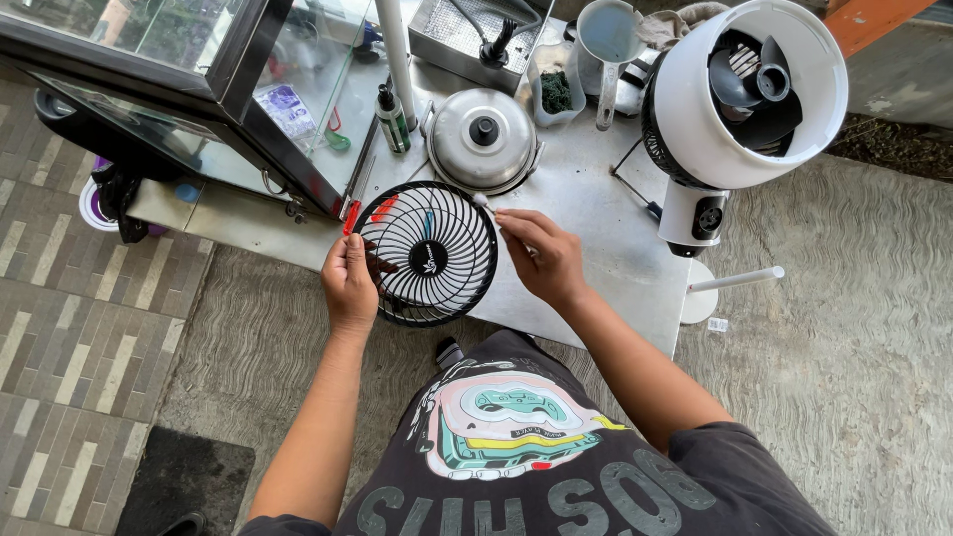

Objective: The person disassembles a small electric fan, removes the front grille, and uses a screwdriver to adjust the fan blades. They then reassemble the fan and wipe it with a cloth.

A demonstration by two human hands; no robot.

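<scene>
A round black wire fan grille (429, 253) is held upright over the front of a metal table (586, 213). My left hand (349, 282) grips its left rim. My right hand (541, 256) pinches a thin white swab stick (486, 204), whose tip touches the grille's upper right edge. At the right stands a white fan body (735, 94) with its front grille off, so its dark blades show.
A steel pot lid with a black knob (483, 139), a small dark spray bottle (393, 119), a cup of green stuff (556, 89) and a grey measuring jug (608, 40) sit on the table. A glass display case (189, 69) stands at the left. The floor is concrete and brick.
</scene>
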